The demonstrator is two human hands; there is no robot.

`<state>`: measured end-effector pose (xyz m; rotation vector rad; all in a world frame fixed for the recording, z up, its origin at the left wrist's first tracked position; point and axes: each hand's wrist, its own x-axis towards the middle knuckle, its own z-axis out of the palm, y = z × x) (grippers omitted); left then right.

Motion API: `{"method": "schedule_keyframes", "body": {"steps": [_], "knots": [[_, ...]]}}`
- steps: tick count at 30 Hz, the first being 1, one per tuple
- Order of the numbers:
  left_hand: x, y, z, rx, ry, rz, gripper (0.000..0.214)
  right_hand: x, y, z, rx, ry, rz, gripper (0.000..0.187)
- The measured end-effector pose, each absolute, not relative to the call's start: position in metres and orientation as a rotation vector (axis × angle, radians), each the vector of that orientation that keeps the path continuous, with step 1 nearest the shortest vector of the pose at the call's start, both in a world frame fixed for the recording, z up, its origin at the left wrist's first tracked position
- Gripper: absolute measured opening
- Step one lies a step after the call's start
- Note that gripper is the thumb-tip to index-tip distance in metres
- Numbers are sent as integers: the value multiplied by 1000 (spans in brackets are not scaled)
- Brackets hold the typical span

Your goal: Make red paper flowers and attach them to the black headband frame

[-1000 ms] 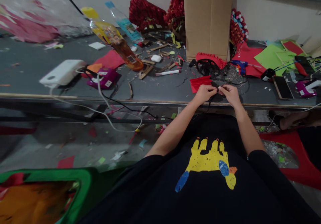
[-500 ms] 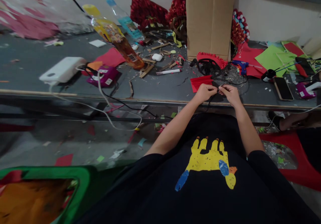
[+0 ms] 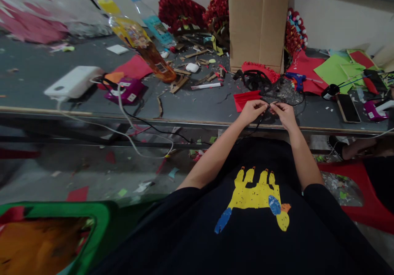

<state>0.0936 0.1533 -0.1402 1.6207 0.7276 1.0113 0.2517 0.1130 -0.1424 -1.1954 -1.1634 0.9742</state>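
At the table's front edge, my left hand (image 3: 253,111) and my right hand (image 3: 285,115) work close together, both with fingertips pinched. Between them runs a thin black cord (image 3: 259,123), which droops below my left fingers toward the table edge. Its exact pinched part is small and mostly covered by my fingers. Folded red paper (image 3: 245,99) lies just behind my left hand. Beyond both hands rests a tangle of black straps (image 3: 256,80), in front of a red fringed piece (image 3: 271,73).
A blue glue gun (image 3: 298,80), a phone (image 3: 348,108) and green paper (image 3: 331,74) lie to the right. Upright cardboard (image 3: 258,28) stands behind. Leftward are a marker (image 3: 207,85), tilted-looking bottles (image 3: 144,47) and a white power bank-like box (image 3: 73,83). A green bin (image 3: 101,221) stands below left.
My hands have shifted very slightly, and more of the black cord shows beneath my left fingers. Both pinches persist. The view has tilted a little.
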Motion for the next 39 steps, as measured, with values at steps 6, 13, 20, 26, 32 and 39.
{"method": "schedule_keyframes", "body": {"steps": [6, 13, 20, 26, 32, 39], "knots": [[93, 151, -138, 1657, 755, 1062, 22, 252, 113, -143, -1202, -1169, 946, 37], [93, 149, -136, 1619, 747, 1062, 20, 252, 113, -145, -1191, -1180, 909, 37], [93, 156, -138, 1566, 737, 922, 20, 253, 112, -146, -1210, -1217, 898, 38], [92, 156, -135, 1603, 689, 842, 19, 252, 108, -140, -1206, -1254, 918, 37], [93, 153, -132, 1760, 729, 873, 11, 252, 108, -138, -1216, -1253, 950, 39], [94, 152, -137, 1707, 775, 958, 13, 254, 111, -144, -1171, -1217, 946, 40]]}}
